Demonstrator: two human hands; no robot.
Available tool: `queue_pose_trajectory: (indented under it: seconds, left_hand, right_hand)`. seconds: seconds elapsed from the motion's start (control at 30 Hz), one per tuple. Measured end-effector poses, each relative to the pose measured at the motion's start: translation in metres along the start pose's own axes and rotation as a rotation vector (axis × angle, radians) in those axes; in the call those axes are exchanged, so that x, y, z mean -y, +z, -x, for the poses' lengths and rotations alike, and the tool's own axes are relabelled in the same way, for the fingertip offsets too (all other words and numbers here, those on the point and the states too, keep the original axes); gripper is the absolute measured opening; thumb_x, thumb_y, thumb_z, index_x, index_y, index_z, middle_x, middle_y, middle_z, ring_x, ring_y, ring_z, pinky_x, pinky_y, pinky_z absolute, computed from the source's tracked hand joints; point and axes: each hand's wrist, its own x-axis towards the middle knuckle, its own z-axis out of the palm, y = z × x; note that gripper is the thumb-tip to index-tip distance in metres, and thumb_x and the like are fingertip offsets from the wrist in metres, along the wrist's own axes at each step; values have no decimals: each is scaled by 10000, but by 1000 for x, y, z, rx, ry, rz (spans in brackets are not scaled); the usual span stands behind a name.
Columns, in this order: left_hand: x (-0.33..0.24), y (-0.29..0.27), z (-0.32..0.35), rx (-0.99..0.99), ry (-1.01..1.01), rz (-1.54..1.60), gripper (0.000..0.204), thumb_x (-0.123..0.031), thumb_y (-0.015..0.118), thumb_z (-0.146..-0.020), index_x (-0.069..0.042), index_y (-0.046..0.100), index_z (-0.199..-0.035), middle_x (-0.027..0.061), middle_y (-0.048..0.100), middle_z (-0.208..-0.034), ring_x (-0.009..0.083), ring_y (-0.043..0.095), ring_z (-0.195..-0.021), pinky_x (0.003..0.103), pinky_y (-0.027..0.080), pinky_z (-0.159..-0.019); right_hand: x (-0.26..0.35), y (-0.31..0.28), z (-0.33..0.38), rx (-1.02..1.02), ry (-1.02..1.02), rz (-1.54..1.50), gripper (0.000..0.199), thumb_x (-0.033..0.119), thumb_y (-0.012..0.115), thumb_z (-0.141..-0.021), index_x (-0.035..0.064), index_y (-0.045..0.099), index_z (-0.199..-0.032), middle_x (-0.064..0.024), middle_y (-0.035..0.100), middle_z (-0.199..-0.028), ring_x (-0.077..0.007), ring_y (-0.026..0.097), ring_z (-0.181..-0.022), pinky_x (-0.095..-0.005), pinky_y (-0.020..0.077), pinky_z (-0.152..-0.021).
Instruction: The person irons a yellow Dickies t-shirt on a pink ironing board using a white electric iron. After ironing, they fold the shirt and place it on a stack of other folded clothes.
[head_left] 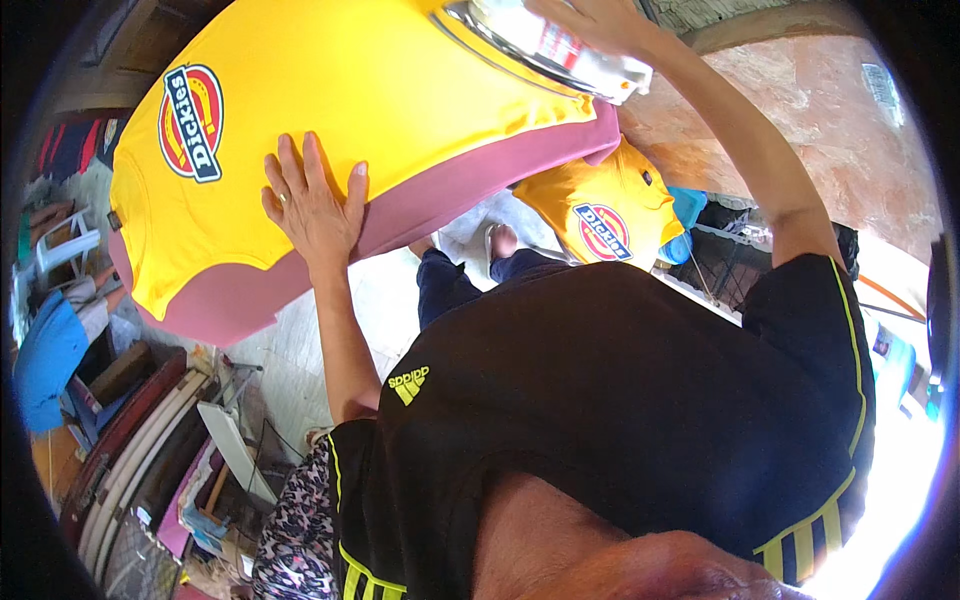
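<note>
Fabric lies under both our hands: a yellow shirt (390,90) with an oval badge on its chest is spread flat over a pink padded board (440,195), its long axis running from the lower left of the view up toward the upper right. Our left hand (315,200) rests palm down on the near edge of the shirt, fingers spread and flat, gripping nothing, pressing cloth against the board where yellow meets pink. Our right hand (590,20) reaches up and over the far right end of the board, laid on top of a flat white and grey iron-like tool (545,50) that sits on the shirt; we cannot tell whether the fingers curl round a handle, since the frame cuts them off. So the shirt's body stretches away to the left of the tool, and our left hand is the nearer one to its middle. A second yellow shirt (605,215) with the same badge lies below the board, well apart from both hands
</note>
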Motion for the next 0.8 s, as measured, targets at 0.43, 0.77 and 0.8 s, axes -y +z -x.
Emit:
queue_pose_trajectory:
  seconds: [0.43,0.77,0.8]
  left_hand:
    - [-4,7,3,-10,-49,-58,668,-563,469,-987,-122,458,-1489,144,368,-1590,377,313,-1465,571,250,-1134]
    - [-10,7,2,3,-102,-37,684,-580,456,-971,-131,468,-1486,124,350,-1607,360,282,-1489,598,209,-1150]
    - [-10,6,3,8,-106,-49,678,-562,460,-966,-130,463,-1488,128,345,-1610,362,275,-1493,605,193,-1154]
  right_hand:
    - [86,-3,-7,467,-281,-96,524,474,506,-1018,-10,587,-1202,-275,665,-1058,-408,651,-976,-466,518,-849]
    - [-2,-20,51,378,90,-47,626,493,565,-996,65,491,-1447,-192,607,-1318,-265,606,-1182,-334,474,-1012]
    - [18,-23,44,444,190,-150,594,472,574,-996,47,516,-1407,-186,630,-1247,-261,621,-1136,-340,492,-964]
